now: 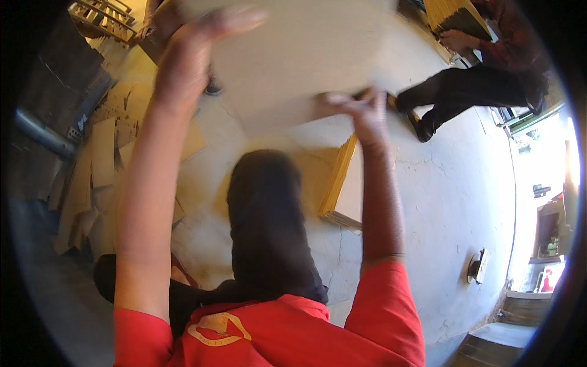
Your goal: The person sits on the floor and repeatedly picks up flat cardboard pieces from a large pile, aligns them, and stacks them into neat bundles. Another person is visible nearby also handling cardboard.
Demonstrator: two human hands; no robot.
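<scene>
Head view shows two bare hands of the person working at one large pale sheet (pixel 299 58), which fills the upper centre of the frame and is blurred by motion. The left hand (pixel 194 52) is at the upper left side of this sheet, with its fingers stretched out to the right over the surface; whether it grips the edge, I cannot tell. The right hand (pixel 365 111) is at the lower right part of the sheet, with its fingers bent and pointing toward the left; it seems to touch the lower edge, but the blur does not permit to say if it is pinching firmly.

Below the right hand, a stack of boards (pixel 350 192) with yellowish edges lies on the floor (pixel 434 196), partly covered by the right forearm. In the centre stands out a dark-trousered knee (pixel 266 196) of the person, and the red shirt (pixel 275 333) occupies the bottom of the frame. At the left, many loose flat pieces (pixel 104 153) lie in disorder, near a grey pipe (pixel 46 133). A wooden rack (pixel 107 21) is in the upper left corner. In the upper right, a co-worker (pixel 483 88) in dark trousers holds another stack (pixel 455 15). A small round-based object (pixel 477 267) is at the lower right.
</scene>
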